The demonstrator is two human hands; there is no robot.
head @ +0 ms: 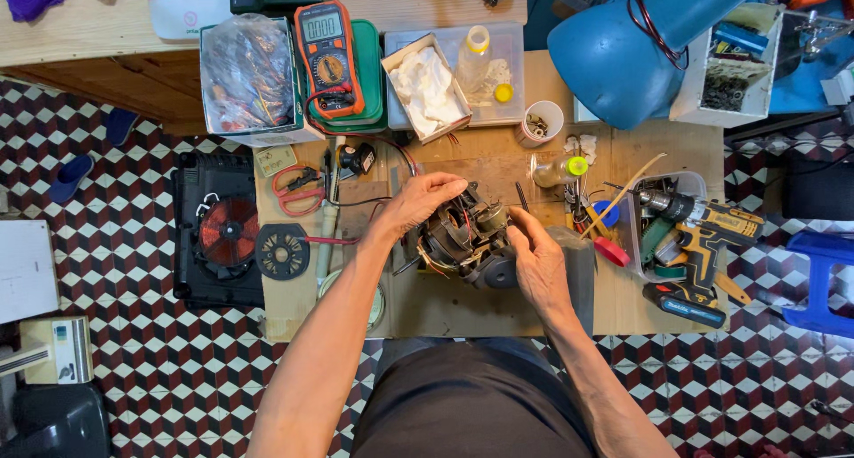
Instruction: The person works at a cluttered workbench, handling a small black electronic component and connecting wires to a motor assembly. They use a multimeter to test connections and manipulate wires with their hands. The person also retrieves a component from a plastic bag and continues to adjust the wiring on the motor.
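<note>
A dark electric motor (pixel 463 240) with exposed copper windings lies on the low wooden work board (pixel 480 164) in front of me. My left hand (pixel 422 200) curls over the motor's top left edge, fingers pressed on its housing. On the motor's right side rests my right hand (pixel 534 258), and its thumb and fingers pinch a thin dark tool or wire (pixel 520 196) that sticks up from the motor. What the fingertips touch underneath is hidden.
An orange multimeter (pixel 329 58) and red-handled scissors (pixel 298 187) lie at the left. A yellow cordless drill (pixel 703 236) sits in a tub on the right. An opened induction cooker (pixel 222 231) lies on the tiled floor. A blue desk lamp (pixel 623 53) stands behind.
</note>
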